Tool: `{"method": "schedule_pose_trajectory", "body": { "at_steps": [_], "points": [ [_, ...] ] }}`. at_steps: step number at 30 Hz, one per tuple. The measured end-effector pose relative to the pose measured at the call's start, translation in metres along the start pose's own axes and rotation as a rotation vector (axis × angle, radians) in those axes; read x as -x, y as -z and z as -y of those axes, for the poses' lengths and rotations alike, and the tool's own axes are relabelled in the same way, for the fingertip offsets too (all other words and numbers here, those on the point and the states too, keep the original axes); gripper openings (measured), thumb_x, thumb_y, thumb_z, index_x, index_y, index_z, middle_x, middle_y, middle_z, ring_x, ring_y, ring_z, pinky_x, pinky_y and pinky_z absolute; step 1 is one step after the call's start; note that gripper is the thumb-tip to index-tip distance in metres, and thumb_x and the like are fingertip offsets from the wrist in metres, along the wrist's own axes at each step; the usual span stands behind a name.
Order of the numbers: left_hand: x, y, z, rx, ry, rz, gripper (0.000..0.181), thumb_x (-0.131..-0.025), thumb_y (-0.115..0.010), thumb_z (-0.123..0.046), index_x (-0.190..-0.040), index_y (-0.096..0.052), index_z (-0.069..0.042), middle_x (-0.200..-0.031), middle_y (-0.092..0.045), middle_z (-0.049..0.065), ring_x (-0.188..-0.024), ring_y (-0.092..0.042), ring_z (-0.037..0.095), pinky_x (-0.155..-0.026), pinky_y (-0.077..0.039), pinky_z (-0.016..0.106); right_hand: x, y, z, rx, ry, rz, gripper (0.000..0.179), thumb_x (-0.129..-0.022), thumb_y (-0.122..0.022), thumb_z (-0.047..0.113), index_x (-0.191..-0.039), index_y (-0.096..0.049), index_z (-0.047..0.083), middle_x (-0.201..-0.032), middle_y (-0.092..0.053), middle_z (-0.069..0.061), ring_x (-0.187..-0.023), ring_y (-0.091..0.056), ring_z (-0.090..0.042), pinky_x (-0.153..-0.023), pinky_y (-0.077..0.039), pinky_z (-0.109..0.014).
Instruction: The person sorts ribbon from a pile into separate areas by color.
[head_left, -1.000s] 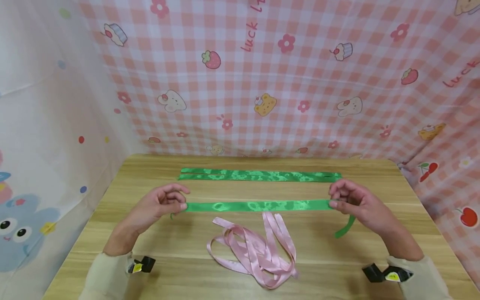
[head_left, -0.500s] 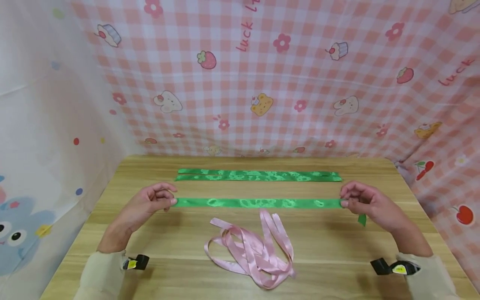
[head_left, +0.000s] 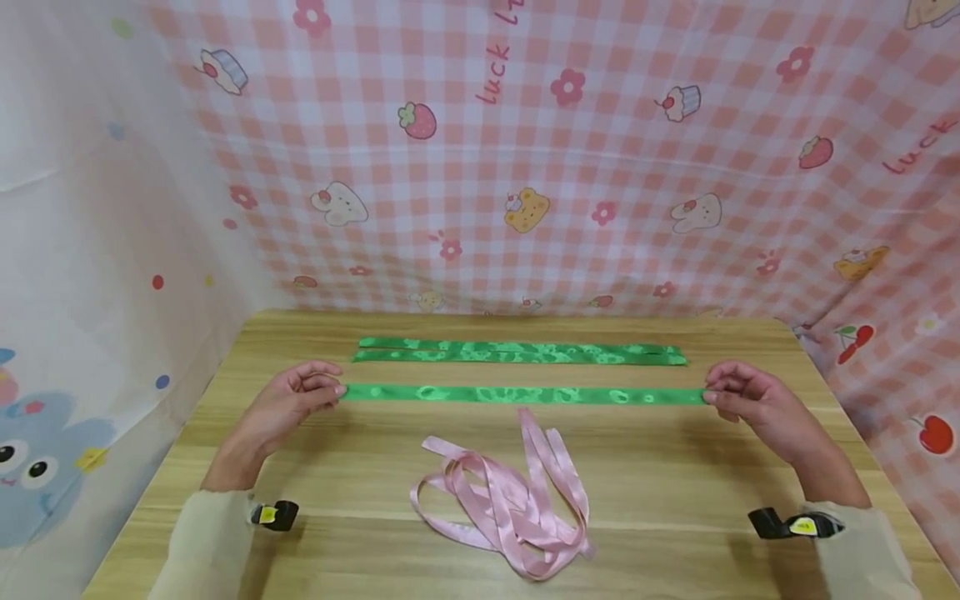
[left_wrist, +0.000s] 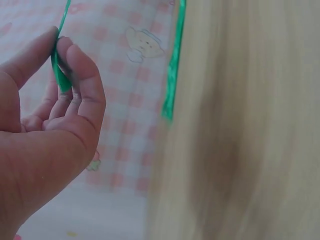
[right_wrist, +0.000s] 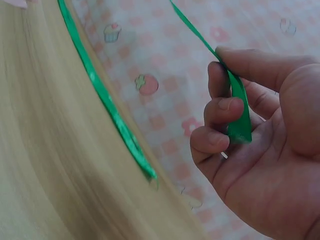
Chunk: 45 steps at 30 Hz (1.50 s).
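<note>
A shiny green ribbon (head_left: 525, 394) is stretched straight and level between both hands, above the table. My left hand (head_left: 296, 400) pinches its left end between thumb and forefinger; in the left wrist view a short green tail (left_wrist: 62, 80) hangs inside the fingers. The right hand (head_left: 761, 408) pinches the other end the same way, and a longer tail (right_wrist: 240, 112) lies against the curled fingers in the right wrist view. Behind it, two more green ribbon strips (head_left: 517, 352) lie side by side along the back of the table. A loose tangle of pink ribbon (head_left: 502, 508) lies nearer the body.
The wooden table (head_left: 360, 542) ends at the back against a pink checked curtain (head_left: 480, 167). A white patterned curtain (head_left: 90, 208) hangs at the left. Black wrist cameras (head_left: 276, 515) sit on both sleeves.
Both hands have moved apart, the right one farther, so the held green ribbon spans wider. It has also shifted toward the back strips, and its hanging right tail no longer shows in the head view.
</note>
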<state>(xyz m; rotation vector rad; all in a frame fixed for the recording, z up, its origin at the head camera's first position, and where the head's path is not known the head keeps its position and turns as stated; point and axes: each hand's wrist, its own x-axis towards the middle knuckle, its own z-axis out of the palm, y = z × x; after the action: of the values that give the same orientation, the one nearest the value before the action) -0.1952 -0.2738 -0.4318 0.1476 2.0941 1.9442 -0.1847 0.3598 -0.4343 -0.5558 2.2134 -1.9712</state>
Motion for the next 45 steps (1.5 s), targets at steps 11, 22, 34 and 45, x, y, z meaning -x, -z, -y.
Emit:
{"method": "schedule_pose_trajectory", "body": {
  "at_steps": [11,22,34,45],
  "points": [
    [-0.021,0.003,0.026,0.096,0.061,-0.121,0.039,-0.095,-0.067,-0.009,-0.129,-0.05,-0.001,-0.096,-0.071,-0.004,-0.088,-0.068,0.01,-0.085,-0.056,0.026,-0.004,0.01,-0.023,-0.062,-0.212,-0.246,0.011,-0.096,-0.063,0.004,-0.099,-0.06,0.014,-0.081,-0.065,0.01,-0.065,-0.049,-0.008,-0.053,-0.037,-0.027],
    [-0.041,0.004,0.033,0.046,0.138,-0.258,0.059,-0.096,-0.066,-0.01,-0.144,-0.035,0.005,-0.093,-0.069,-0.007,-0.084,-0.068,0.01,-0.082,-0.056,0.025,-0.018,0.012,-0.04,-0.008,-0.314,-0.397,0.015,-0.095,-0.068,0.013,-0.103,-0.062,0.023,-0.083,-0.07,0.017,-0.072,-0.064,-0.003,-0.063,-0.054,-0.02],
    [-0.069,0.009,0.044,-0.008,0.159,-0.381,0.057,-0.096,-0.063,-0.003,-0.144,-0.034,0.007,-0.085,-0.07,-0.011,-0.073,-0.067,0.003,-0.071,-0.056,0.02,-0.048,0.003,-0.065,0.026,-0.315,-0.56,0.022,-0.093,-0.066,0.002,-0.111,-0.054,0.0,-0.067,-0.065,0.015,-0.056,-0.056,-0.002,-0.05,-0.048,-0.018],
    [-0.083,0.01,0.044,-0.028,0.198,-0.456,0.062,-0.092,-0.069,-0.007,-0.143,-0.037,0.007,-0.078,-0.068,-0.012,-0.07,-0.064,0.0,-0.064,-0.052,0.016,-0.059,-0.001,-0.077,0.044,-0.372,-0.646,0.024,-0.091,-0.067,0.0,-0.109,-0.051,0.004,-0.063,-0.061,0.018,-0.046,-0.046,-0.001,-0.041,-0.038,-0.017]
  ]
}}
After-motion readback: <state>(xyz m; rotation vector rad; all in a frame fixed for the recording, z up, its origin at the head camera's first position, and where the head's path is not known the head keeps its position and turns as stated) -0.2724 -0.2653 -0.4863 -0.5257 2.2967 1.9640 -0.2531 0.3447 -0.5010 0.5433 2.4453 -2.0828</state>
